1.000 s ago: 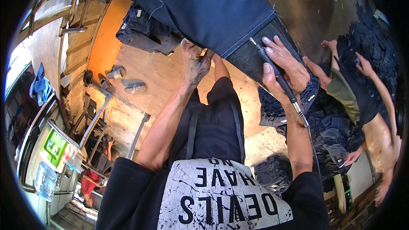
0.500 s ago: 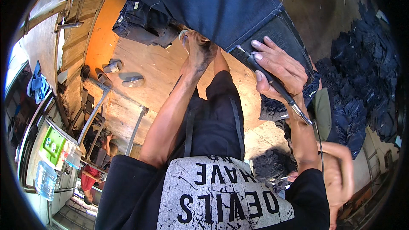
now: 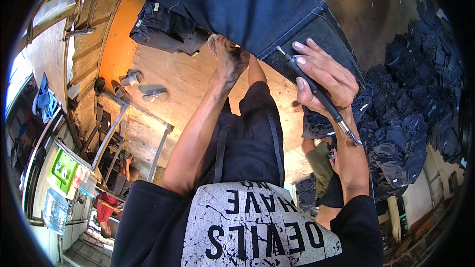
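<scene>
A dark blue denim garment (image 3: 232, 10) lies stretched out at the top, its stitched seam running down toward my right hand. My right hand (image 3: 326, 76) is closed round a black pen-shaped rotary tool (image 3: 312, 86) with a small metal tip and a flexible coiled shaft. The tip is close to the garment's lower edge; contact is hard to tell. Against that lower edge, my left hand (image 3: 230, 62) has its fingers curled and partly hidden. What they grip is not clear. A pale curved thing (image 3: 213, 44) shows beside it.
Folded dark trousers (image 3: 168, 29) hang left of my left hand. Big heaps of dark garments (image 3: 396, 99) fill the right side. Another person (image 3: 326, 178) is low behind my right forearm. Sandals (image 3: 154, 94), a green tray (image 3: 63, 170) and a water bottle (image 3: 54, 210) are at left.
The tool tip has shifted slightly upward with my right hand. The person at the right has moved inward behind my forearm. My left hand stays almost in place.
</scene>
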`<state>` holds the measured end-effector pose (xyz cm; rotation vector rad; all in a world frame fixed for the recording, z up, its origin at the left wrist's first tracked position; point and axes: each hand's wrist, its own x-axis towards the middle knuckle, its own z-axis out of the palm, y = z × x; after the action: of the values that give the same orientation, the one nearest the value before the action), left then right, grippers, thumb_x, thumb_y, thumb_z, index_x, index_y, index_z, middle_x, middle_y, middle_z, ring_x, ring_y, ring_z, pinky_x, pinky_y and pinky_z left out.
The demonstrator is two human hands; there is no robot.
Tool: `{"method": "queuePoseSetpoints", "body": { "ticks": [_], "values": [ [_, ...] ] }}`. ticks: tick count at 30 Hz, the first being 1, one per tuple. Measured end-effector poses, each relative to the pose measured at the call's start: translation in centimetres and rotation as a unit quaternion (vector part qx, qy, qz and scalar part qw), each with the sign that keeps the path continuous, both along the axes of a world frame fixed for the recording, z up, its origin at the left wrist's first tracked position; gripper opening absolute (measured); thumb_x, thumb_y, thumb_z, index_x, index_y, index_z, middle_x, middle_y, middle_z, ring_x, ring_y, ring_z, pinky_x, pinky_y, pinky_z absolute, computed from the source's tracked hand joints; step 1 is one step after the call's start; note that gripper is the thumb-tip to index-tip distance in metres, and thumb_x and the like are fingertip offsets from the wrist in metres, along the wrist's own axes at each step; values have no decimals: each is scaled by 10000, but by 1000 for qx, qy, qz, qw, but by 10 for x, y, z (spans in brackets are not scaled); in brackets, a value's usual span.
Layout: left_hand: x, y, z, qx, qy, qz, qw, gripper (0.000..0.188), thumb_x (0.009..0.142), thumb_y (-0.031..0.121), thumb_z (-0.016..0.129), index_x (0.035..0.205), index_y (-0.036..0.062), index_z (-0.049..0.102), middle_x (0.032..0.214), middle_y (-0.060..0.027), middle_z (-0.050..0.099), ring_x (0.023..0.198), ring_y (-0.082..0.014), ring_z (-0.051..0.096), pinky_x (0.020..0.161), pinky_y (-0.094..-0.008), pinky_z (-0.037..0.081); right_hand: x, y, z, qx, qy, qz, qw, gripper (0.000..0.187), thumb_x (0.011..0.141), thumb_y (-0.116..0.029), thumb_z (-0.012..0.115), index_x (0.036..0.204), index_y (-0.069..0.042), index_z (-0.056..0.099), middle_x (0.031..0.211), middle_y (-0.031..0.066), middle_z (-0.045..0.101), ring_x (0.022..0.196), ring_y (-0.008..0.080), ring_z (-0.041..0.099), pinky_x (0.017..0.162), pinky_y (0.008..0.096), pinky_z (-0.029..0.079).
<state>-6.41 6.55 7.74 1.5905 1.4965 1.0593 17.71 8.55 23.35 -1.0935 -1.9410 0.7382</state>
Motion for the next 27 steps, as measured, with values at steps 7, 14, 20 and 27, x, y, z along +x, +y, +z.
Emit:
{"method": "queuePoseSetpoints", "body": {
  "ticks": [7,14,20,27],
  "values": [
    [-1,-6,-3,22,61,-5,998,294,849,64,779,1124,0,697,1138,-176,736,1099,-352,695,966,-446,501,0,0,-3,7,12,-23,1000,256,797,-24,792,1047,24,819,1003,182,819,1089,355,811,1053,532,630],
    [0,-6,-4,4,0,7,1000,420,790,37,829,1186,-1,694,1172,-163,729,1137,-330,679,996,-439,492,2,1,-1,1,-3,-42,999,259,789,-13,794,1044,30,811,1023,171,820,1095,362,809,1060,549,622],
    [-4,-1,0,-17,-24,-23,999,398,807,62,865,1168,-1,710,1166,-160,736,1128,-336,683,1002,-427,491,4,1,1,-8,-13,-56,998,261,781,3,787,1039,34,808,1017,178,819,1100,372,807,1066,553,615],
    [0,-6,0,13,22,10,1000,388,839,75,861,1195,12,720,1259,-155,675,1252,-352,616,1102,-478,424,6,3,-3,11,0,-70,997,279,789,6,770,1063,53,793,1013,202,815,1100,381,806,1066,558,611]
  ]
}}
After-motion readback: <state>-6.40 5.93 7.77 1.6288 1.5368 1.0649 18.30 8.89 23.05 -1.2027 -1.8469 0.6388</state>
